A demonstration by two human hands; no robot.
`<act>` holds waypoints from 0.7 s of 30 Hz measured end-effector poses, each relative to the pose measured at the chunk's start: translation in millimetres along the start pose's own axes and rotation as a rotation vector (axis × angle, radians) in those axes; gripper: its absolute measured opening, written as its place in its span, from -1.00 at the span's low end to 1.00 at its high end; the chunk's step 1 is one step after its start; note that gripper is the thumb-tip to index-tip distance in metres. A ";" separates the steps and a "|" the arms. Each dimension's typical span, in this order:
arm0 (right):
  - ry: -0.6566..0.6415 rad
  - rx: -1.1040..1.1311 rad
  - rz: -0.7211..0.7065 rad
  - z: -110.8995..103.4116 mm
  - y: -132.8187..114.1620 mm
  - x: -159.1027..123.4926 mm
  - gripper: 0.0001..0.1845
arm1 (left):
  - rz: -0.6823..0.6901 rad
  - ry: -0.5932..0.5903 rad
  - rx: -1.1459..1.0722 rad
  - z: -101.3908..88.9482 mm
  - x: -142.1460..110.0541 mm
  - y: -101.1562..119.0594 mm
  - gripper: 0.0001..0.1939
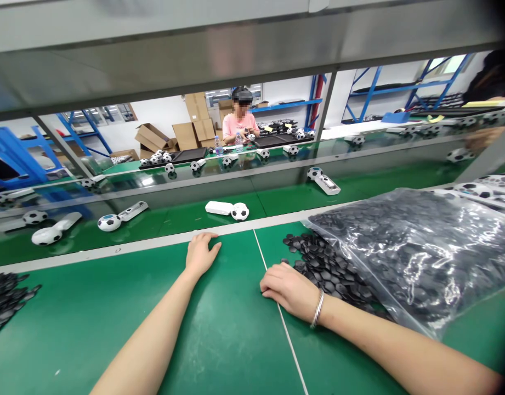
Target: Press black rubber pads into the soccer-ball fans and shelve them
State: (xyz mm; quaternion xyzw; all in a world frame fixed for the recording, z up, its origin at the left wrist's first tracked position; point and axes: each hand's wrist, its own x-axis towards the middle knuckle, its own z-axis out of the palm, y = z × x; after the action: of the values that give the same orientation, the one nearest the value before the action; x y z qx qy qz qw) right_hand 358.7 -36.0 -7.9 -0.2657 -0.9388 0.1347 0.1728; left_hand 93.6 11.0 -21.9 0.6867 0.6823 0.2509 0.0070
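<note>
My left hand point(202, 255) rests at the far edge of the green table, with its thumb apart from the fingers and nothing seen in it. Just beyond it, on the green conveyor, lies a white handle-shaped piece with a soccer-ball head point(239, 212). My right hand point(291, 291), with a silver bracelet point(317, 308) at the wrist, is closed, fingers curled down against the tabletop. A dark speck shows under its fingertips; what they hold is hidden. Beside this hand spreads a heap of small flat black pieces point(330, 269), spilling from a clear plastic bag point(425, 252).
Another black heap point(5, 299) sits at the far left. More soccer-ball pieces lie on the conveyor point(174, 219), including one with its open handle up point(324, 181). A metal beam point(174, 60) crosses overhead. A co-worker in pink point(240, 123) sits across the line.
</note>
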 end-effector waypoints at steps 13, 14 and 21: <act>-0.009 -0.002 -0.036 2.7 2.6 -0.2 -0.83 | -0.011 -0.007 -0.055 -0.2 0.8 1.9 -0.75; -0.013 0.001 -0.033 3.1 2.8 -0.5 -0.83 | -0.016 -0.006 -0.063 0.2 0.7 2.3 -0.75; -0.018 0.027 -0.047 10.1 9.1 -5.2 -0.80 | -0.075 0.045 -0.134 4.5 -1.5 4.3 -0.73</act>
State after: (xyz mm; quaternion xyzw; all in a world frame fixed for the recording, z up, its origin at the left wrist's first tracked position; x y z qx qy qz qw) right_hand 363.0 -32.9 -21.5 -0.2398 -0.9445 0.1458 0.1711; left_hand 99.3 10.8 -24.8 0.6529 0.6890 0.3111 0.0471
